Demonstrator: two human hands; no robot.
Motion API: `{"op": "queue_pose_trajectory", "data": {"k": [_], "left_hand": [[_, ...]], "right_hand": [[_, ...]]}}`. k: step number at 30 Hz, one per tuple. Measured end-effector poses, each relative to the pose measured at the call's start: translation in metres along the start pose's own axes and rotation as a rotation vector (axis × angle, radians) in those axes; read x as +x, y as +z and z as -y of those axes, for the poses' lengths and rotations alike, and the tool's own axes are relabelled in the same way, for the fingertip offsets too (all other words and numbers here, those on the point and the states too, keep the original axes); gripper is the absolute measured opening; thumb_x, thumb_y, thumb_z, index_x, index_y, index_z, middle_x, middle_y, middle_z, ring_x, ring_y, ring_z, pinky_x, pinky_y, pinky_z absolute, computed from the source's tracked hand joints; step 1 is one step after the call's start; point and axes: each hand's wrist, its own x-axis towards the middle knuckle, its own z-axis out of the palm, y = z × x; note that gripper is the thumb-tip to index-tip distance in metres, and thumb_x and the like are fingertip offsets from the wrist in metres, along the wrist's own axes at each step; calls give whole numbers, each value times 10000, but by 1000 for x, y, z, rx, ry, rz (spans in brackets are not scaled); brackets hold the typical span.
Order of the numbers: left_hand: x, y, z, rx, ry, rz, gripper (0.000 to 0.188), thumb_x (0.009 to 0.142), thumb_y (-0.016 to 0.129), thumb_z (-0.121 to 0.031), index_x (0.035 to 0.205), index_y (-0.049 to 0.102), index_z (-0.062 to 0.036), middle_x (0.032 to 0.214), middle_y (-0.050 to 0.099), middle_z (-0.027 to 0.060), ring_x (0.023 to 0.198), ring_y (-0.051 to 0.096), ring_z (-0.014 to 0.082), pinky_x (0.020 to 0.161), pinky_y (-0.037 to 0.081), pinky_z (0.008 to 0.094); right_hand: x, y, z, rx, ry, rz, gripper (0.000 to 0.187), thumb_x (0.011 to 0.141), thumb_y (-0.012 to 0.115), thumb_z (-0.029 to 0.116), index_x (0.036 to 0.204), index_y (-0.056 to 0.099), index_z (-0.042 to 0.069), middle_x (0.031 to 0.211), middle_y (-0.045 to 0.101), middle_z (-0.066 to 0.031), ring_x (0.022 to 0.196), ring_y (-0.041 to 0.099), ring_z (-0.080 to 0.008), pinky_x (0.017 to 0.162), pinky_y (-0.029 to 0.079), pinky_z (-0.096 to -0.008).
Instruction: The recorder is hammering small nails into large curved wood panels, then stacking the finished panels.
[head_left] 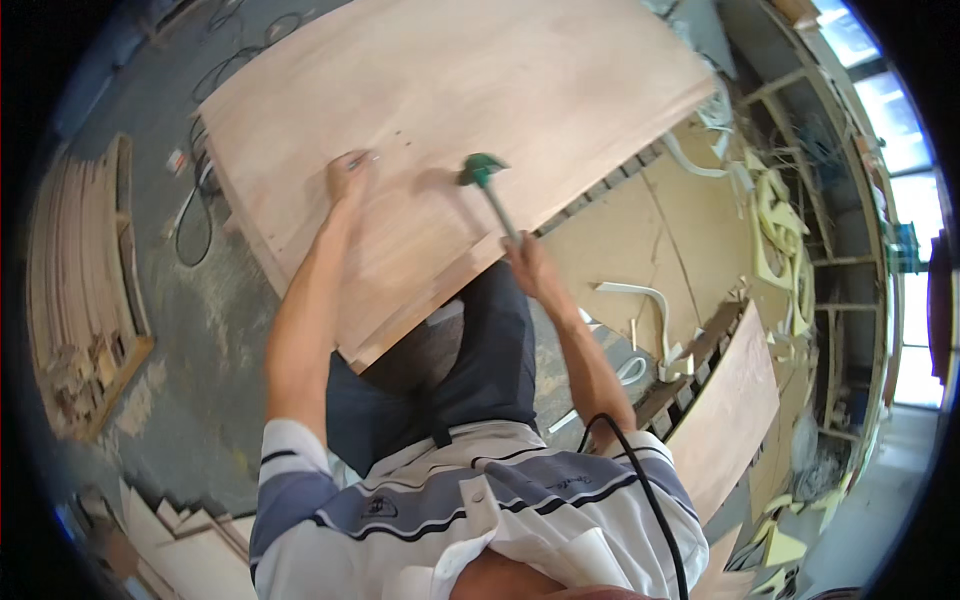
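Observation:
My right hand point(530, 264) is wrapped round the handle of a hammer point(486, 176) with a green head. The hammer is raised at a slant over a large pale plywood sheet point(480, 80). Over the same sheet, to the left, my left hand point(346, 176) is closed with its fingertips together. A small shiny bit shows at those fingertips, too blurred to name. A few tiny dark spots point(403, 138) mark the wood just beyond the left hand. Layered board edges point(430, 305) run along the sheet's near side, close to my legs.
Stacked curved wooden pieces point(80, 270) stand on the floor at the left. Black cable point(196, 235) loops beside the sheet. To the right lie tan boards point(620, 235), white curved strips point(655, 300), yellow offcuts point(778, 225) and a leaning panel point(730, 400). Wooden shelving point(835, 260) lines the far right.

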Motion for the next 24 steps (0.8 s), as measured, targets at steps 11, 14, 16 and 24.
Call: {"op": "queue_pose_trajectory", "data": {"k": [11,14,16,24], "left_hand": [[45,48,-33,314,-39,43,230,797,637,-321,931,736,-162,904,703,82,845,674,247,722,522,356],[42,41,-39,408,-3,63,209,810,636,-287,922,737,-142,896,706,86,843,678,235,727,526,359],[44,36,-30,174,-117,82,160,809,637,-208,897,736,-118,887,708,96,847,678,237,747,527,368],[39,51,-37,313,86,79,123,763,678,-225,839,746,-157,911,706,69,863,668,243,773,517,372]], "right_hand": [[14,1,20,22,140,209,338,962,502,264,881,537,-62,598,485,-216,540,468,-324,548,391,-417],[17,10,14,71,166,198,365,962,510,284,850,527,-63,628,500,-231,567,487,-314,542,389,-425],[4,34,-31,-150,-169,-4,377,960,515,299,872,540,-67,668,524,-239,586,500,-317,548,395,-429],[9,12,-5,64,186,234,324,981,473,237,860,507,-62,605,370,-51,558,343,-143,475,318,-350]]}}
